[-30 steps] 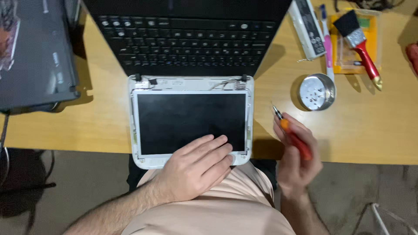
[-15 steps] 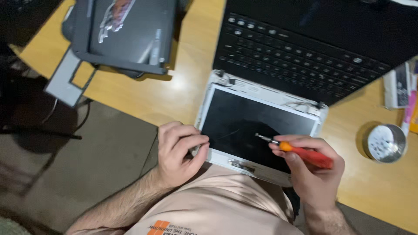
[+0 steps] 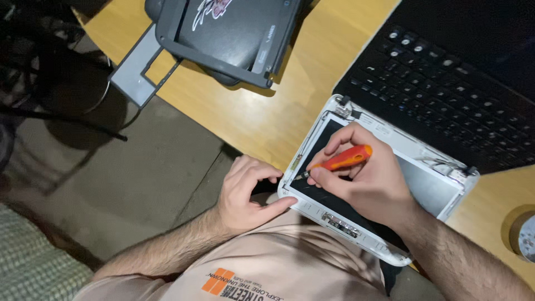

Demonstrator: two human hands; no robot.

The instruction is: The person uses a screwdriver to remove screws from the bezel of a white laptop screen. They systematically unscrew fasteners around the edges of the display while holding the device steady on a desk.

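Right hand (image 3: 368, 181) clamped on orange screwdriver (image 3: 341, 160), tip at white-framed screen's (image 3: 390, 146) left edge; left hand (image 3: 245, 192) curled, empty.

Orange-handled screwdriver (image 3: 341, 160) tip at white-framed screen's (image 3: 423, 161) left edge.

A wooden table (image 3: 267, 114) fills the right, bare grey floor (image 3: 150, 167) lies left, dimly lit, with dark cables (image 3: 61, 120) far left.

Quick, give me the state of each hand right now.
Left hand: holds nothing, fingers curled, thumb against the corner of the white screen frame.
Right hand: closed on the orange screwdriver, tip at the frame's edge.
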